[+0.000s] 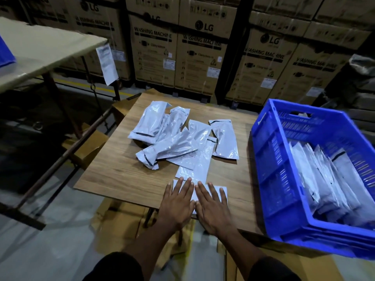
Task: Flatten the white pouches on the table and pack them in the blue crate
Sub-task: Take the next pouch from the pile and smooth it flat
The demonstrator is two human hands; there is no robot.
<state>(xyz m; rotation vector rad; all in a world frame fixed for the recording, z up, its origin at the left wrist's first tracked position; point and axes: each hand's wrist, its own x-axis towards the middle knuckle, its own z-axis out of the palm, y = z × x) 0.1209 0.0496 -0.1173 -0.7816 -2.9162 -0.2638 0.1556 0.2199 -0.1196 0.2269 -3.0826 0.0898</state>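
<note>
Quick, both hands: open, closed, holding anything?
Left hand: open, fingers straight, pressing flat on the pouch.
Right hand: open, fingers straight, pressing the same pouch.

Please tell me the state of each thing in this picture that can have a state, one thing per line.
Left hand: open, fingers straight, pressing on the pouch.
Right hand: open, fingers straight, pressing on the same pouch.
Pouch under the hands: lying flat at the near table edge.
Pile of pouches: loose, overlapping, some puffed, not yet packed.
Blue crate: open on top, partly filled.
Packed pouches: standing on edge in a row inside the crate.
</note>
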